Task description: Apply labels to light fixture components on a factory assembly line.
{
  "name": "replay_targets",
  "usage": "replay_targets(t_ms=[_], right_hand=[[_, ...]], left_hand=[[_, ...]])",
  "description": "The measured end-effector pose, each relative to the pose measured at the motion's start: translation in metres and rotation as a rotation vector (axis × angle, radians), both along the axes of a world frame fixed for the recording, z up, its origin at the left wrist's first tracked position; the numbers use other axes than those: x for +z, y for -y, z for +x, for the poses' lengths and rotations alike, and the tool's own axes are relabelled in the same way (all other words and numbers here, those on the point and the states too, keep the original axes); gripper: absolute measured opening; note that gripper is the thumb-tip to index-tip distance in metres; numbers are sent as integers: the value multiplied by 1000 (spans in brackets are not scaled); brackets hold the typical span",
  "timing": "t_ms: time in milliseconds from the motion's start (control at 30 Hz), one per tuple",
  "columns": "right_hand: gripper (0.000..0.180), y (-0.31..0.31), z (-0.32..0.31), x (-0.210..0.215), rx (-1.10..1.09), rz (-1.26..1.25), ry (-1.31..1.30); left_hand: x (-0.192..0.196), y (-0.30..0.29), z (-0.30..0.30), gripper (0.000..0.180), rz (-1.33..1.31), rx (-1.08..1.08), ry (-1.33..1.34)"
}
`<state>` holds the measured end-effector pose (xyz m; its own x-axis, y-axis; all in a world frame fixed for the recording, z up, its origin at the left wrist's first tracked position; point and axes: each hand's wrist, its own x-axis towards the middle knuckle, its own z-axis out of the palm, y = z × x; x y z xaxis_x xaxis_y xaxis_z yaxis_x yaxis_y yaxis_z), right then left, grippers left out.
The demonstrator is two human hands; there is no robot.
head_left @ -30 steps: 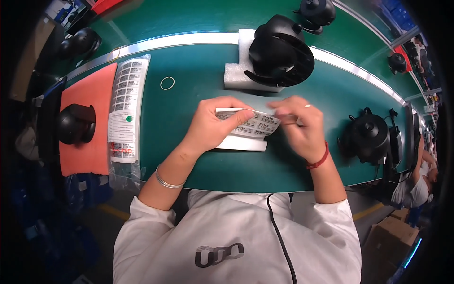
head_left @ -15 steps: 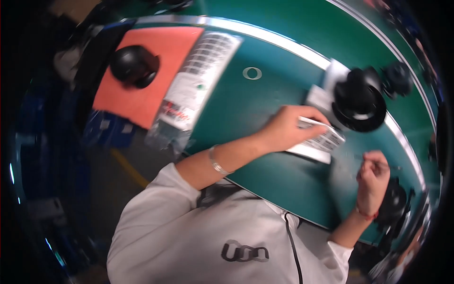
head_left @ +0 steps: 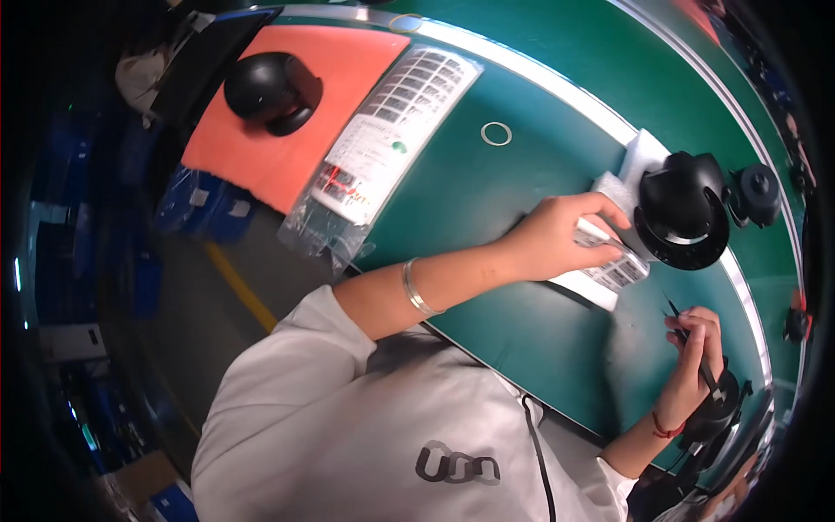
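Note:
My left hand (head_left: 565, 235) grips a small white sheet of printed labels (head_left: 624, 268), thumb and fingers closed at its edge. Below that sheet, a white backing piece (head_left: 587, 289) shows against the green table. Further right, my right hand (head_left: 696, 344) is closed around dark pointed tweezers (head_left: 671, 309), tips pointing up and away from me. Just beyond my left hand stands a black rounded housing (head_left: 683, 209) with a curved lower rim. White foam-like blocks (head_left: 616, 187) sit beside the housing, partly hidden by it.
On an orange mat (head_left: 339, 61) at the far left rests another black housing (head_left: 265, 87). Alongside lies a clear bag of label sheets (head_left: 383, 130). A pale ring (head_left: 496, 133) lies on the table (head_left: 444, 209). Smaller black parts stand far right (head_left: 757, 191) and near right (head_left: 724, 391).
My right hand has turned, and the tweezers now point up and away instead of sideways. The left hand keeps its hold on the label sheet. The whole view has shifted slightly.

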<state>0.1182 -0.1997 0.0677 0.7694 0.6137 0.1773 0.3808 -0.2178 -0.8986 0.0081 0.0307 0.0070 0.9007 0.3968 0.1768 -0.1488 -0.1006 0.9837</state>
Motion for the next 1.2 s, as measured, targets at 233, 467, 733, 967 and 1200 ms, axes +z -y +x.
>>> replay_targets(t_ms=[233,467,733,967,1200], right_hand=[[10,30,14,-52,-179,-41,-266],[29,51,-1,-37,-165,-164,-71],[28,-9,-18,5,213,59,560],[24,-24,-13,0,270,86,511],[26,-24,4,0,135,146,575]], left_hand=[[3,-1,2,30,-69,13,27],[3,4,1,48,-152,-41,-88],[4,19,-2,57,-42,-69,-101],[6,18,-3,63,78,-165,-72],[3,15,-5,70,155,-202,-35]])
